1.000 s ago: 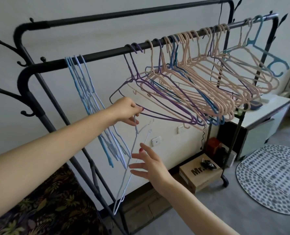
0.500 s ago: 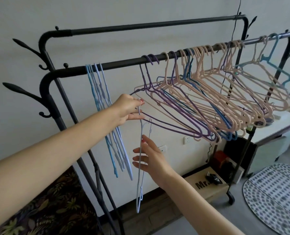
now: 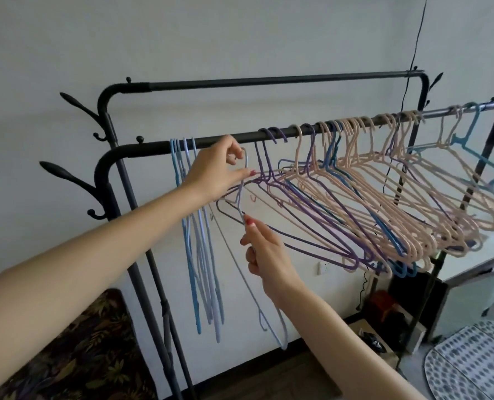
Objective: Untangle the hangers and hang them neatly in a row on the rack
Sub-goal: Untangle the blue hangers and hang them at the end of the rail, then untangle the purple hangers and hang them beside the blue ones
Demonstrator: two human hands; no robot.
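Observation:
A black clothes rack has a front rail [image 3: 159, 147] and a higher back rail. My left hand [image 3: 217, 168] pinches the hook of a pale lilac hanger [image 3: 279, 330], holding it just under the front rail. My right hand [image 3: 264, 255] grips the same hanger's arm lower down. The hanger points steeply downward. Left of it, several light blue hangers [image 3: 199, 255] dangle in a tidy bunch from the rail. To the right, a tangled mass of purple, pink and blue hangers [image 3: 384, 203] hangs along the rail, with a teal hanger [image 3: 488, 160] at the far right.
The rack's side post has black branch hooks [image 3: 64, 174] at left. A dark floral cushion [image 3: 66, 356] lies at lower left. Below the rack sit a cardboard box [image 3: 375, 342] and a red object [image 3: 382, 304]. A white cabinet [image 3: 470, 281] and a patterned rug [image 3: 470, 365] are at right.
My left hand has lifted the lilac hanger's hook up to just below the front rail. My right hand has closed on the hanger's arm. The view has tilted upward.

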